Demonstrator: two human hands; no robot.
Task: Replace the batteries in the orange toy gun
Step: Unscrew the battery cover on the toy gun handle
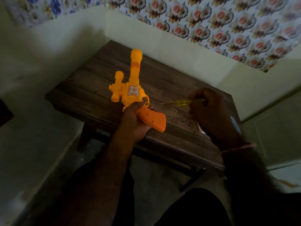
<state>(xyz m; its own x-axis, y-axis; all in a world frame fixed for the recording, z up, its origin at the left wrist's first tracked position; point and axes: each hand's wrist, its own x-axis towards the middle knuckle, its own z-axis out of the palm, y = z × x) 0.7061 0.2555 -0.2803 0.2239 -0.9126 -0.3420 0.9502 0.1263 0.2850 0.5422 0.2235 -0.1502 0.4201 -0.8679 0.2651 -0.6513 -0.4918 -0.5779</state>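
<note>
Orange toy gun (pixel 130 90) – grip in left hand (pixel 133 123)

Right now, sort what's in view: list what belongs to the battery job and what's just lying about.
Belongs to the job:
- orange toy gun, held by the left hand
- yellow-handled screwdriver, gripped by the right hand

Just there:
- wooden table
- white scrap at the right wrist
- patterned wall covering
</note>
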